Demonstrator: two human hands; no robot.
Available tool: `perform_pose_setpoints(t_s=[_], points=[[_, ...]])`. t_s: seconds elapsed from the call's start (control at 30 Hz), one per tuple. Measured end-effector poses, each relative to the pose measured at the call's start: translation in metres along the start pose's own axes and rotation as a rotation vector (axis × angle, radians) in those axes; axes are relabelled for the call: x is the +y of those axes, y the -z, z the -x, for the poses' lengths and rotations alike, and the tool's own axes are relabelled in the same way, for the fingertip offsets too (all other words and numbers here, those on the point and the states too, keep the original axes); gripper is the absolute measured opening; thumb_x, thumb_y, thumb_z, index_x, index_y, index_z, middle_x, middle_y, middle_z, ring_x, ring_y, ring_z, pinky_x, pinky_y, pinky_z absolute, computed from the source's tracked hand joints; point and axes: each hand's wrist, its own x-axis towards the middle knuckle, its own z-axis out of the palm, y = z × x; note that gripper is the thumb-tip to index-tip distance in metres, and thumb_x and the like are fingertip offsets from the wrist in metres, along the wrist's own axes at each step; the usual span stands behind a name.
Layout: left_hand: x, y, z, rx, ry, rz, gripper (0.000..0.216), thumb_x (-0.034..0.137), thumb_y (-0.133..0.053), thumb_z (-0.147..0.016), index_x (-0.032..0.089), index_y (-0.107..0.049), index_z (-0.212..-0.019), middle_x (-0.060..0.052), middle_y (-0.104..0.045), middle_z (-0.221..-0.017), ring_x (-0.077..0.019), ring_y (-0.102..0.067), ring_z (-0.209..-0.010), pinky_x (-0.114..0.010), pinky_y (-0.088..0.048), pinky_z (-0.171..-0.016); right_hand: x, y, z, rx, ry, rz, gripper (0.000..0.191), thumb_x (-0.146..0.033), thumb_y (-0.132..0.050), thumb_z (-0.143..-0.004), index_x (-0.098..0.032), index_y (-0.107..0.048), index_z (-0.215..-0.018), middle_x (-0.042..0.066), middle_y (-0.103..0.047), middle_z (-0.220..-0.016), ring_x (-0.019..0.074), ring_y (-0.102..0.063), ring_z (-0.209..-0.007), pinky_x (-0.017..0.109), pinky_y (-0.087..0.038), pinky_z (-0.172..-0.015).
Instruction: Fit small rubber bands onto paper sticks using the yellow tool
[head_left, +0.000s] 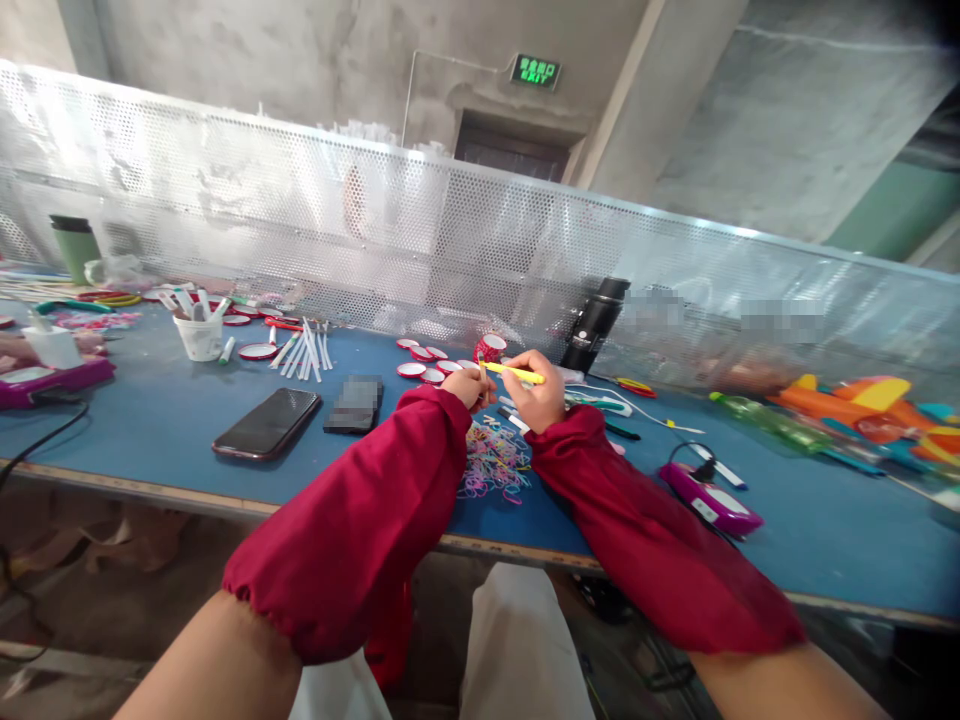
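My right hand (541, 392) is closed around a slim yellow pen-shaped tool (521, 374), its tip pointing left toward my other hand. Fingers pinched together, my left hand (469, 388) meets that tip; a small thin piece seems to stand between its fingers, too small to name. Below both hands, a loose heap of thin coloured bands or strings (495, 465) lies on the blue table (420, 480). Just behind the hands are a red patterned roll (490, 347) and several red-rimmed white discs (411, 370).
A phone (268, 424) and a dark flat case (352, 404) lie left of my sleeves. Farther left stands a white cup (199, 338) of markers, with white sticks (306, 350) beside it. A black bottle (596, 325) and a purple power strip (711, 500) are right.
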Motion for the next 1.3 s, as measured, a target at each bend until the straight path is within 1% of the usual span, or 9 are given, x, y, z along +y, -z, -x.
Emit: perform_pose_setpoints(t_s=[0.1,0.27,0.43,0.53,0.63,0.83,1.13,1.3], points=[[0.0015,-0.0004,0.0022,0.001,-0.007,0.002,0.010,0.014,-0.053,-0.091,0.012,-0.058,-0.083,-0.001,-0.059,-0.065,-0.0048,-0.045,-0.045,-0.019,-0.031,-0.045,0.0012,-0.0012,0.0004,0.025,-0.033,-0.016,0.007,-0.027,-0.063,-0.081,-0.022,-0.059,-0.078,-0.001,-0.062,-0.073,0.0156,-0.057,-0.066,0.030,-0.047,-0.064],[0.0034,-0.0001,0.0044,-0.014,0.006,0.021,0.016,0.013,-0.048,-0.093,0.014,-0.055,-0.078,0.000,-0.057,-0.064,-0.0057,-0.043,-0.045,-0.019,-0.032,-0.045,0.0035,-0.0019,0.0000,0.031,-0.086,-0.064,0.009,-0.029,-0.063,-0.081,-0.021,-0.059,-0.078,-0.002,-0.061,-0.072,0.0149,-0.055,-0.064,0.029,-0.047,-0.062],[0.0024,0.0008,0.0021,-0.011,0.017,-0.002,0.012,0.014,-0.052,-0.092,0.013,-0.058,-0.082,0.000,-0.058,-0.064,-0.0059,-0.044,-0.046,-0.019,-0.032,-0.047,0.0026,-0.0007,-0.0009,0.039,-0.088,-0.064,0.011,-0.030,-0.063,-0.081,-0.021,-0.059,-0.077,-0.002,-0.060,-0.070,0.0147,-0.053,-0.062,0.029,-0.046,-0.062],[0.0017,0.0007,0.0012,-0.016,0.010,-0.018,0.014,0.015,-0.049,-0.093,0.013,-0.060,-0.085,0.000,-0.058,-0.065,-0.0060,-0.043,-0.046,-0.019,-0.032,-0.048,0.0017,-0.0007,-0.0012,0.020,-0.078,-0.067,0.011,-0.030,-0.064,-0.081,-0.021,-0.059,-0.077,-0.002,-0.060,-0.070,0.0149,-0.053,-0.062,0.029,-0.046,-0.061],[0.0020,0.0005,0.0018,-0.013,0.008,-0.018,0.017,0.013,-0.045,-0.094,0.012,-0.060,-0.086,0.000,-0.058,-0.065,-0.0062,-0.043,-0.046,-0.020,-0.033,-0.047,0.0014,-0.0006,-0.0012,0.036,-0.080,-0.058,0.010,-0.030,-0.064,-0.081,-0.022,-0.059,-0.077,-0.002,-0.060,-0.070,0.0150,-0.054,-0.063,0.029,-0.046,-0.062],[0.0033,0.0000,0.0034,-0.007,0.008,-0.019,0.016,0.013,-0.046,-0.094,0.011,-0.061,-0.087,-0.001,-0.059,-0.067,-0.0055,-0.044,-0.046,-0.019,-0.032,-0.046,0.0018,-0.0008,-0.0009,0.027,-0.081,-0.059,0.010,-0.030,-0.064,-0.081,-0.021,-0.059,-0.077,-0.002,-0.059,-0.070,0.0149,-0.053,-0.063,0.029,-0.045,-0.061],[0.0049,-0.0007,0.0059,0.003,0.026,-0.025,0.018,0.012,-0.044,-0.095,0.014,-0.056,-0.082,0.000,-0.056,-0.064,-0.0054,-0.042,-0.045,-0.020,-0.031,-0.047,0.0034,0.0004,-0.0015,0.020,-0.122,-0.054,0.011,-0.030,-0.064,-0.081,-0.021,-0.059,-0.076,-0.002,-0.058,-0.068,0.0146,-0.052,-0.062,0.029,-0.043,-0.060],[0.0006,0.0003,0.0021,-0.001,0.052,0.037,0.016,0.015,-0.043,-0.095,0.013,-0.057,-0.089,0.000,-0.056,-0.066,-0.0062,-0.042,-0.046,-0.019,-0.031,-0.047,0.0076,0.0004,-0.0013,0.038,-0.210,-0.122,0.011,-0.030,-0.064,-0.080,-0.021,-0.059,-0.077,-0.002,-0.057,-0.069,0.0143,-0.053,-0.063,0.028,-0.043,-0.060]])
